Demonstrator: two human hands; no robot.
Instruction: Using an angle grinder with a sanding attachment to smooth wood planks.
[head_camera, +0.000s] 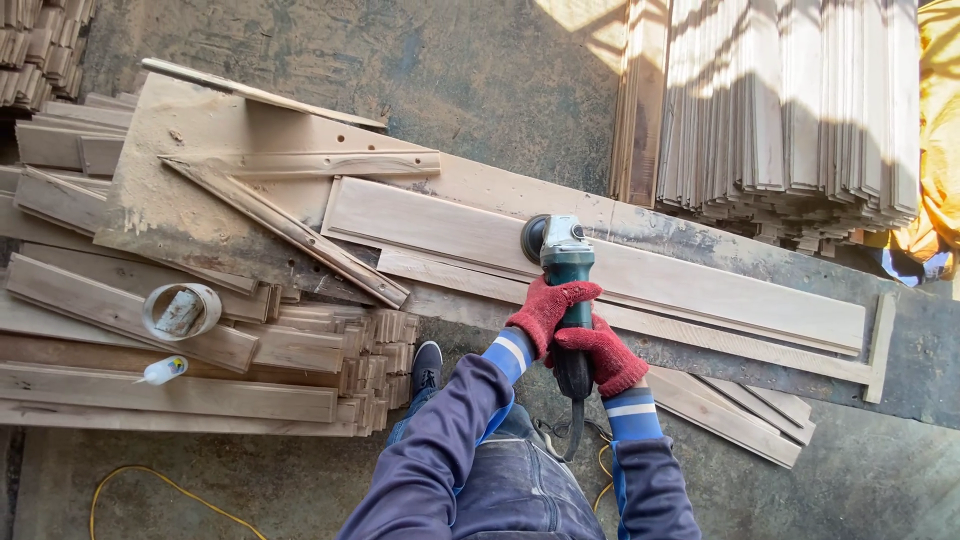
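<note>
Grinder (563, 290), one green and grey angle grinder, is sitting in both hands, its dark round disc (534, 238) lying against the near end of a long pale board (640, 268). Nearest the camera, the left hand (549, 308) in a red glove is wrapping around the grinder's body, and the right hand (608, 358), also in a red glove, is closing around the rear handle just behind it; two blue sleeves are reaching out from below. One yellow cable (160, 487) is trailing over the concrete floor (470, 70) at lower left. Left of the hands, one roll of tape (181, 311) and one small white bottle (163, 371) are resting on stacked wood strips (300, 350). Farther off, one tall bundle of thin slats (790, 110) is catching sunlight beside a yellow sheet (940, 130)
</note>
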